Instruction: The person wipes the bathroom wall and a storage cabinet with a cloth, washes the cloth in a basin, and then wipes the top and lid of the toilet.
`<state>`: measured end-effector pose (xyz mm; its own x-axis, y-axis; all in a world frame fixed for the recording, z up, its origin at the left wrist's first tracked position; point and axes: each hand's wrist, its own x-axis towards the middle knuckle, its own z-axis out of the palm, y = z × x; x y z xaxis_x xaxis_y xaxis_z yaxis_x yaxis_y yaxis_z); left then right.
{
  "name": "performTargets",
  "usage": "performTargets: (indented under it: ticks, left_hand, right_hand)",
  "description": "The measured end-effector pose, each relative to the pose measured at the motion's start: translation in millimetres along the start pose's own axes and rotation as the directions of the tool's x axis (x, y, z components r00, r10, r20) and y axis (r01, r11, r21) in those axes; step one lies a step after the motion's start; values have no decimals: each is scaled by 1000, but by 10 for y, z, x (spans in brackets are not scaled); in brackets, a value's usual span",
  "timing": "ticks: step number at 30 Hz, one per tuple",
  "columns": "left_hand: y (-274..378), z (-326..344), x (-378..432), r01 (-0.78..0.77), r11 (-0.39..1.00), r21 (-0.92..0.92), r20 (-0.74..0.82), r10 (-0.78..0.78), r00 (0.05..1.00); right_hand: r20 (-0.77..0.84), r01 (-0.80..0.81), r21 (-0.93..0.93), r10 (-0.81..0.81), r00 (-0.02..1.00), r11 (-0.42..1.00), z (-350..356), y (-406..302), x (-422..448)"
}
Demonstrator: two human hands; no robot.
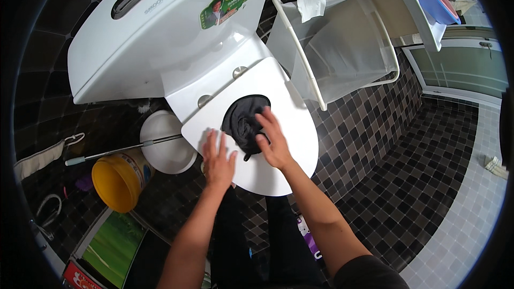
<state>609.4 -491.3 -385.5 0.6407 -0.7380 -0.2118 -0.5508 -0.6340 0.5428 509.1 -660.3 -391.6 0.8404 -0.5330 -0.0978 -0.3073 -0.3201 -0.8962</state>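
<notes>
A round black fabric piece (243, 122) with a piped rim and a small loop at its lower edge lies on the closed white toilet lid (295, 124). Creases run through its middle. My right hand (275, 142) is over its right edge with fingers apart. Whether those fingertips touch the fabric, I cannot tell. To the left, my left hand (219, 162) is over the lid's left edge, fingers spread and nothing in them. A gap separates it from the fabric.
Behind the lid rises the white toilet tank (160, 48). A white-framed basket with a translucent liner (337, 48) stands at right. At left are a yellow bucket (116, 182), a white basin (162, 144) and a metal pole (132, 146). Dark tiles (417, 160) cover the floor.
</notes>
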Motion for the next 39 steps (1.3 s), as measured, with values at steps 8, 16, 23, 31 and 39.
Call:
performTargets:
  ticks: [8, 16, 23, 31, 39]
  left_hand:
    - [363, 397, 509, -203, 978, 57, 34, 201, 979]
    - [482, 365, 1853, -393, 913, 109, -41, 399, 916]
    - [-178, 13, 2336, -198, 980, -22, 128, 199, 971]
    - [-1274, -599, 1414, -247, 953, 175, 278, 193, 941]
    - [-2076, -902, 204, 31, 968, 248, 457, -145, 877]
  right_hand:
    - [-255, -226, -658, 69, 964, 718, 40, 570, -240]
    - [-264, -274, -680, 121, 957, 680, 144, 606, -228]
    - [-259, -279, -672, 135, 956, 686, 112, 598, -223]
    - [-252, -263, -686, 118, 961, 678, 79, 617, -224]
    - [-261, -254, -693, 94, 961, 675, 85, 640, -191]
